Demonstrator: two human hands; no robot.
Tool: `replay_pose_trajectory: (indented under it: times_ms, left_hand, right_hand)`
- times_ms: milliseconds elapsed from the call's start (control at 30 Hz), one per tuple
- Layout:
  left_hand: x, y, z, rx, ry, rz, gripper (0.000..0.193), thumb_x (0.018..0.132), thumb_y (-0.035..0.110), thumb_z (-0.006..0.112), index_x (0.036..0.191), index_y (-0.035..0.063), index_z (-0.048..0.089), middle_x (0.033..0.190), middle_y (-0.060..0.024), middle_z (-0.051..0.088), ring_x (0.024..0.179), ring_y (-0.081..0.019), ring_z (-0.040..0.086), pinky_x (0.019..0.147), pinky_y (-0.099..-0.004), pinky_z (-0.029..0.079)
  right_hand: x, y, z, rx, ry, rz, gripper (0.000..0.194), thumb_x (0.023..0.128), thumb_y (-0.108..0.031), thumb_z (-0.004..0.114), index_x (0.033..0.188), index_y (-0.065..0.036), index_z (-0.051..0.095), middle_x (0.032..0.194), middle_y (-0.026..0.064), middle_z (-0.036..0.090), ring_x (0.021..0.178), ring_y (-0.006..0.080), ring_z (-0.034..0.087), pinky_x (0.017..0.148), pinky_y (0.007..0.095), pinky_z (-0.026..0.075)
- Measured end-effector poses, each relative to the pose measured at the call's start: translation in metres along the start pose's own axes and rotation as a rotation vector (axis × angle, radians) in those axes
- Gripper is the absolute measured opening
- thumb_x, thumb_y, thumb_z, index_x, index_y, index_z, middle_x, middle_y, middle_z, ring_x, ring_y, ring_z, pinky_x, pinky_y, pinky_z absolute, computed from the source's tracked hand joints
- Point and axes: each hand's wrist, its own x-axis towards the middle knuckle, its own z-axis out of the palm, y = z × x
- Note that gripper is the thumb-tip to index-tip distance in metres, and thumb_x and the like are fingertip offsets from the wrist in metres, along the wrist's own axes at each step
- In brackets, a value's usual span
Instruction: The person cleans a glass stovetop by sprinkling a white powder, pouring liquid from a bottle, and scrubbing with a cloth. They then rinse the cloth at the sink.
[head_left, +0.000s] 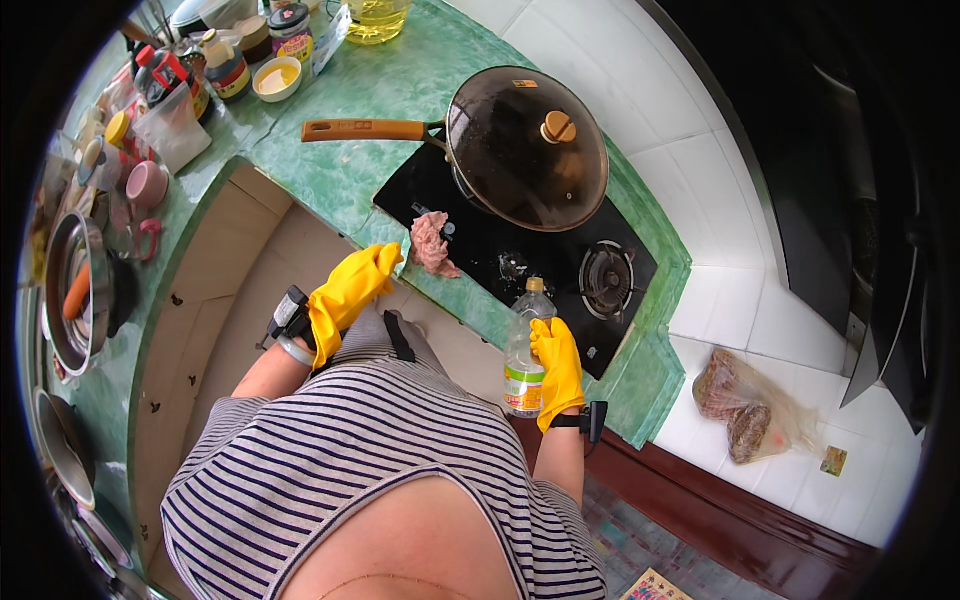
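Observation:
My right hand (556, 367), in a yellow rubber glove, grips a clear plastic bottle (524, 345) with a gold cap and a green and orange label. The bottle stands upright before the counter's front edge. My left hand (354, 292), also gloved, is near that edge with its fingers bunched; whether anything is inside them is hidden. Just right of it a crumpled pink cloth (432, 246) lies across the front rim of the black glass gas hob (487, 247). Whitish wet spots (514, 266) mark the hob's surface between its burners.
A lidded pan (525, 150) covers the far burner, its wooden handle (364, 130) reaching left over the green counter (352, 82). The near burner (607, 277) is bare. Sauce bottles (225, 67), a small bowl (277, 79) and a steel basin (75, 292) crowd the left counter. A bag (750, 409) hangs at right.

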Motion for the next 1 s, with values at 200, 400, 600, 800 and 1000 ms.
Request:
replay_pose_trajectory:
  times_ms: [200, 400, 600, 800, 1000]
  left_hand:
    - [0.001, -0.007, -0.003, 0.045, 0.073, 0.004, 0.056, 0.109, 0.052, 0.054, 0.124, 0.0011, 0.071, 0.085, -0.0076, 0.069, 0.078, -0.0169, 0.065, 0.076, -0.0321, 0.052]
    - [0.0, -0.003, -0.003, -0.006, 0.091, -0.063, 0.057, 0.109, 0.053, 0.054, 0.126, 0.0017, 0.071, 0.087, -0.0082, 0.07, 0.078, -0.0168, 0.064, 0.074, -0.0316, 0.052]
    - [-0.003, 0.006, -0.004, 0.01, 0.078, -0.125, 0.059, 0.109, 0.055, 0.051, 0.127, 0.0018, 0.07, 0.087, -0.0102, 0.072, 0.077, -0.0167, 0.065, 0.073, -0.0308, 0.052]
    - [0.002, 0.005, -0.006, 0.03, 0.111, -0.074, 0.055, 0.107, 0.051, 0.049, 0.116, 0.0022, 0.073, 0.086, -0.0155, 0.073, 0.077, -0.0264, 0.07, 0.075, -0.0382, 0.053]
    - [0.01, -0.001, -0.009, 0.073, 0.096, -0.042, 0.055, 0.108, 0.051, 0.05, 0.119, 0.0016, 0.072, 0.085, -0.0139, 0.073, 0.079, -0.025, 0.069, 0.076, -0.0371, 0.053]
  right_hand:
    - [0.011, 0.0, -0.005, -0.032, -0.018, 0.072, 0.014, 0.103, -0.02, 0.065, 0.1, -0.007, 0.064, 0.08, -0.0003, 0.064, 0.064, 0.0104, 0.057, 0.058, 0.0288, 0.045]
    - [0.017, -0.003, -0.003, -0.038, -0.04, 0.097, 0.013, 0.103, -0.02, 0.066, 0.103, -0.007, 0.065, 0.08, -0.0003, 0.064, 0.064, 0.0098, 0.058, 0.057, 0.0283, 0.045]
    - [0.025, 0.005, -0.002, -0.048, -0.045, 0.088, 0.013, 0.103, -0.021, 0.065, 0.101, -0.008, 0.065, 0.078, -0.0008, 0.064, 0.062, 0.0103, 0.057, 0.055, 0.029, 0.044]
    - [0.027, 0.005, 0.0, -0.136, -0.013, 0.095, 0.014, 0.103, -0.022, 0.064, 0.098, -0.009, 0.065, 0.075, -0.0019, 0.062, 0.06, 0.01, 0.056, 0.054, 0.0287, 0.043]
    - [0.028, 0.009, -0.001, -0.066, -0.001, 0.057, 0.019, 0.102, -0.025, 0.066, 0.097, -0.007, 0.065, 0.074, 0.0025, 0.063, 0.06, 0.0132, 0.057, 0.054, 0.0323, 0.043]
